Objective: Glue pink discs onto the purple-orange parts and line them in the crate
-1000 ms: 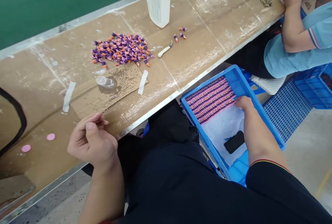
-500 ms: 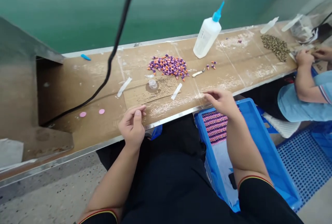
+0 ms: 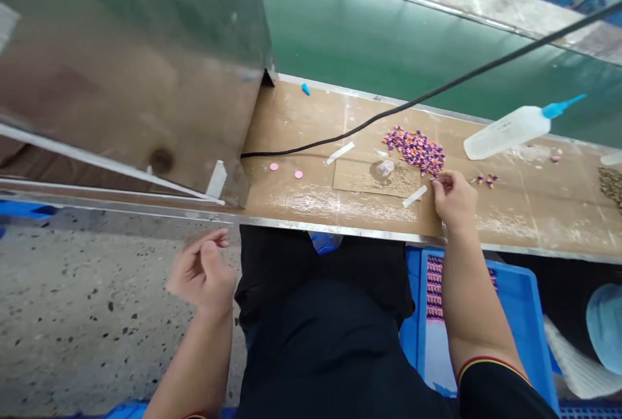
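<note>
My right hand (image 3: pixel 454 199) is at the lower right edge of a pile of small purple-and-orange pieces (image 3: pixel 418 150). Its thumb and forefinger are pinched together; what lies between the tips is too small to make out. My left hand (image 3: pixel 204 276) is off the bench, over the speckled floor, slightly blurred. Its fingers are loosely curled, the thumb stands a little apart, and nothing shows in it. Between the hands, a cardboard piece (image 3: pixel 354 176) is taped to the bench, with a clear whitish lump (image 3: pixel 385 168) on it.
A white bottle with a blue nozzle (image 3: pixel 508 133) stands at the right. Two pink discs (image 3: pixel 298 174) lie at the left near a black cable (image 3: pixel 369 123) crossing the bench. A metal housing (image 3: pixel 146 69) rises at far left. A blue tray (image 3: pixel 515 302) with rows of pieces sits below.
The view has swung left. My right hand has gone from the bench's front edge to the pile and pinched. My left hand has moved left, off the bench edge.
</note>
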Tool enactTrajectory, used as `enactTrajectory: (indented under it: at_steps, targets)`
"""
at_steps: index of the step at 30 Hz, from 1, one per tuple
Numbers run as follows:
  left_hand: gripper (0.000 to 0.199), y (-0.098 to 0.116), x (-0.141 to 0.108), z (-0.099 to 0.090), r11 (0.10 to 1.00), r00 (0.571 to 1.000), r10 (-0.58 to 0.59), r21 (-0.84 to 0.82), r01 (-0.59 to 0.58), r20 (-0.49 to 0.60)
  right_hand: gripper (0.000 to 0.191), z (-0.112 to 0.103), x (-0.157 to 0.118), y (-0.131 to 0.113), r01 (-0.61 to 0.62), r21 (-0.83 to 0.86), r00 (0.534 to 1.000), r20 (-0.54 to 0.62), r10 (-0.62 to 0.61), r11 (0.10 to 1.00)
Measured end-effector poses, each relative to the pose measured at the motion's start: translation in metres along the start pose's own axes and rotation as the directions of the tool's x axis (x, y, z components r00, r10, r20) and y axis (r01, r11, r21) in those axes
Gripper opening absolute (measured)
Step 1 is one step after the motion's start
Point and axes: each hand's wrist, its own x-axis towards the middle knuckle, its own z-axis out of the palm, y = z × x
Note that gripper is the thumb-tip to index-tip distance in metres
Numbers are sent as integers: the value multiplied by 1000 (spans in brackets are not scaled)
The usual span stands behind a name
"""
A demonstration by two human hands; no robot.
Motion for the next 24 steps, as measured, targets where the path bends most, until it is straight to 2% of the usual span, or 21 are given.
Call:
enactTrajectory:
  at_steps: [2,4,6,8,11,13,15,17,19,21,24]
  targets:
    - [25,-9,15,-9,999,987,-20,23,24,-161,31,-1,-6,0,29,1,1000,-7,-29,1000]
    - [27,-15,31,-16,1000,954,15,30,-6,-299,40,-3,-12,-2,34,-23,999,-14,-35,999]
    - [30,-18,46,-24,998,942,57,44,-44,-330,44,-4,-17,-6,30,-65,999,-12,-31,997]
    - [33,-15,61,-35,991,941,127,77,-108,-312,42,-5,-21,-10,15,-102,1000,-16,-17,995]
    - [30,-8,88,-49,958,943,266,164,-235,-199,33,-5,-24,-16,-53,-149,997,-70,43,987]
    - [23,-6,111,-51,929,950,311,220,-298,-26,29,-4,-26,-23,-87,-185,992,-102,69,979]
    - [19,-10,137,-48,900,934,313,262,-349,170,29,-6,-30,-34,-150,-173,982,-141,127,973]
    - [19,-19,163,-41,879,904,256,306,-365,342,36,-8,-36,-46,-228,-107,962,-176,208,968]
    - [18,-31,186,-31,866,880,171,358,-349,443,46,-11,-41,-54,-265,-43,946,-204,251,963]
    - [17,-42,204,-19,857,871,87,409,-313,484,53,-12,-44,-56,-248,-9,942,-237,239,969]
    - [14,-45,220,-4,858,886,-38,470,-208,462,52,-10,-43,-48,-209,27,946,-247,209,978]
